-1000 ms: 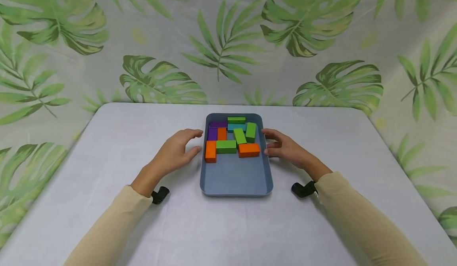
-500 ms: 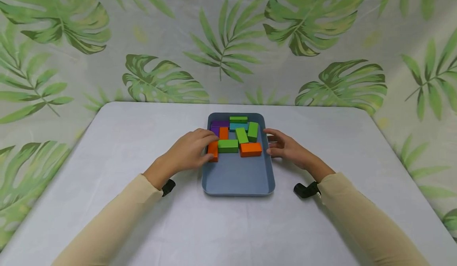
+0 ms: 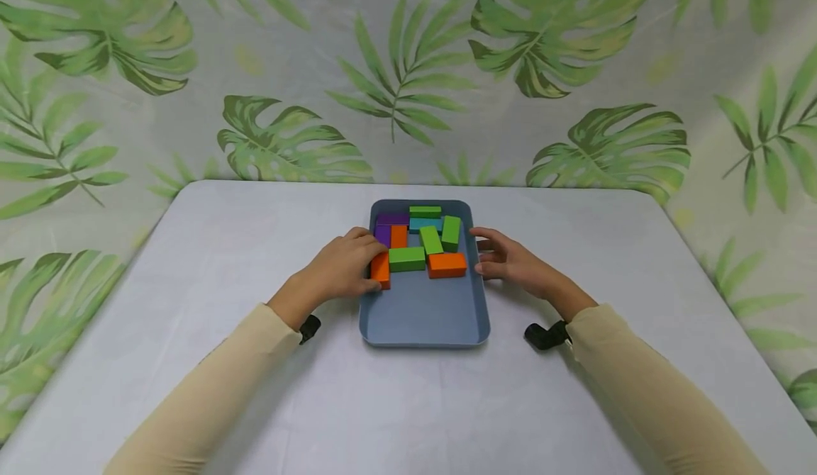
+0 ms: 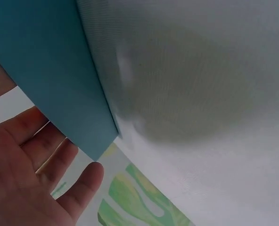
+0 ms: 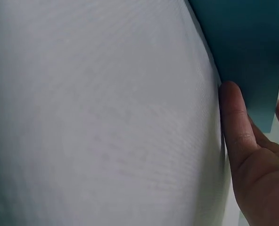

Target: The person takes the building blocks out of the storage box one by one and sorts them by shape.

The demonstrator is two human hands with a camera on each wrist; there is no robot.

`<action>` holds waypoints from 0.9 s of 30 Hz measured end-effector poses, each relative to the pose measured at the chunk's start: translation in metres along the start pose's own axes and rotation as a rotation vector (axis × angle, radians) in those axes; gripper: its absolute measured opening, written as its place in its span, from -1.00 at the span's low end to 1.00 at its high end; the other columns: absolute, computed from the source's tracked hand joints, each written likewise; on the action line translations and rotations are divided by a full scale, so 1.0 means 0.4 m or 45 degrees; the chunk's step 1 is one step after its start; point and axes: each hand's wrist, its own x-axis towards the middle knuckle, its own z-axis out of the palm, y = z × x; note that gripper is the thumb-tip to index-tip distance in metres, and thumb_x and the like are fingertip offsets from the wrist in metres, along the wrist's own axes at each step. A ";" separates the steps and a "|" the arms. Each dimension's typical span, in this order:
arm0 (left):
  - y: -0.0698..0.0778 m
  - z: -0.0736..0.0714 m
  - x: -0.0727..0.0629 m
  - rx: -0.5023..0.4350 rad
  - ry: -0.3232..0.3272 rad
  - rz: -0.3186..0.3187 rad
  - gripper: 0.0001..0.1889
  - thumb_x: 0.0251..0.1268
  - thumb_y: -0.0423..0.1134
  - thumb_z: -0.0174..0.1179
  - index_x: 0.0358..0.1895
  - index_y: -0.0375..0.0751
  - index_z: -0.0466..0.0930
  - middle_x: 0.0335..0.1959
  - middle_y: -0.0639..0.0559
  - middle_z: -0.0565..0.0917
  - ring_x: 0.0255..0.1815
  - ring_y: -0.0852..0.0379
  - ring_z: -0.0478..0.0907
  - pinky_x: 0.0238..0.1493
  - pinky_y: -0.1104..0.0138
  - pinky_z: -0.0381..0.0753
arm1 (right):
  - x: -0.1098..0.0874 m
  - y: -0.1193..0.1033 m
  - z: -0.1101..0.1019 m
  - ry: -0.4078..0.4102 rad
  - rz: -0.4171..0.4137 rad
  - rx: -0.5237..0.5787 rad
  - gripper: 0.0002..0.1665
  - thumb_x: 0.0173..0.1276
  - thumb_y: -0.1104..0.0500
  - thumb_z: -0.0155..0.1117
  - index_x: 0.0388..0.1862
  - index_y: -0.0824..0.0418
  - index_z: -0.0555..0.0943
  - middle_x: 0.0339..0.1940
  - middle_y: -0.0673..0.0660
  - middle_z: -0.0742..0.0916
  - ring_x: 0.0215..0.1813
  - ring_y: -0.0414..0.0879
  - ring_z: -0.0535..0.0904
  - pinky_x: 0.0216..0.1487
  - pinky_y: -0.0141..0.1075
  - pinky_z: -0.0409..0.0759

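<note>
A grey-blue tray [image 3: 424,319] holds several coloured blocks. At its left wall, my left hand [image 3: 341,266] reaches over the rim and pinches an orange block [image 3: 381,271], thumb at the near end and fingers at the far end. The left wrist view shows this hand [image 4: 31,174] beside the tray's outer wall [image 4: 50,75], with the fingertips hidden behind it. My right hand [image 3: 517,266] rests against the tray's right side with fingers loosely bent. From the right wrist, its thumb [image 5: 236,117] lies along the tray's outer wall [image 5: 248,47].
A green block [image 3: 406,259] lies right of the pinched one, then another orange block [image 3: 447,265]. Behind them are purple blocks [image 3: 383,234], a teal block [image 3: 425,225] and more green ones. The tray stands on a white-covered table [image 3: 408,411], with a leaf-print cloth [image 3: 408,71] behind.
My left hand has moved right from beside the tray, over its left rim, and its fingers have closed on the orange block. The right hand has stayed at the tray's right side.
</note>
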 end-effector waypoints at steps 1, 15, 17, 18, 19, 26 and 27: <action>0.000 0.000 0.001 -0.004 -0.002 -0.001 -0.35 0.15 0.03 0.41 0.26 -0.25 0.54 0.24 -0.09 0.61 0.40 -0.13 0.34 0.30 -0.02 0.54 | 0.000 0.000 0.000 0.001 0.004 0.000 -0.11 0.44 0.11 0.25 0.62 0.01 0.03 0.57 0.33 0.25 0.51 0.29 0.29 0.37 0.11 0.49; -0.003 0.004 0.011 0.014 0.030 0.026 -0.35 0.10 0.01 0.44 0.22 -0.26 0.56 0.20 -0.10 0.63 0.32 -0.11 0.41 0.32 0.05 0.53 | 0.002 0.001 -0.001 -0.006 0.007 -0.005 -0.10 0.43 0.09 0.25 0.61 0.01 0.03 0.56 0.35 0.26 0.48 0.29 0.34 0.37 0.10 0.50; -0.009 0.004 0.010 -0.043 0.057 0.026 -0.37 0.09 -0.01 0.45 0.20 -0.27 0.57 0.19 -0.11 0.63 0.31 -0.11 0.43 0.35 0.06 0.50 | 0.005 0.001 0.000 -0.010 0.003 -0.006 -0.10 0.43 0.09 0.25 0.61 0.02 0.03 0.56 0.35 0.25 0.48 0.29 0.34 0.37 0.10 0.50; -0.013 0.004 0.009 -0.082 0.068 0.020 -0.38 0.09 -0.02 0.44 0.20 -0.27 0.57 0.20 -0.12 0.62 0.31 -0.10 0.44 0.38 0.07 0.48 | 0.006 0.000 0.000 -0.014 -0.002 -0.009 -0.10 0.44 0.09 0.25 0.62 0.03 0.02 0.56 0.36 0.24 0.48 0.30 0.34 0.37 0.10 0.50; -0.016 0.005 0.009 -0.124 0.082 0.016 -0.39 0.09 -0.03 0.44 0.19 -0.27 0.57 0.20 -0.13 0.62 0.30 -0.10 0.45 0.40 0.07 0.47 | 0.007 0.000 0.000 -0.014 0.000 -0.008 -0.10 0.43 0.09 0.25 0.61 0.03 0.02 0.56 0.36 0.25 0.48 0.29 0.34 0.37 0.09 0.50; -0.039 0.007 0.006 -0.432 0.191 -0.011 -0.39 0.09 -0.12 0.44 0.21 -0.26 0.51 0.16 -0.13 0.58 0.16 -0.06 0.52 0.31 0.06 0.54 | 0.003 0.000 -0.005 -0.031 0.010 -0.008 -0.10 0.43 0.07 0.25 0.61 0.02 0.03 0.57 0.37 0.23 0.49 0.31 0.34 0.37 0.11 0.49; -0.041 0.007 0.006 -0.471 0.209 -0.006 -0.40 0.09 -0.15 0.44 0.22 -0.26 0.50 0.15 -0.12 0.57 0.13 -0.05 0.52 0.28 0.07 0.55 | 0.002 0.000 -0.006 -0.033 0.010 -0.010 -0.10 0.43 0.07 0.25 0.61 0.02 0.02 0.57 0.37 0.23 0.48 0.31 0.34 0.38 0.11 0.49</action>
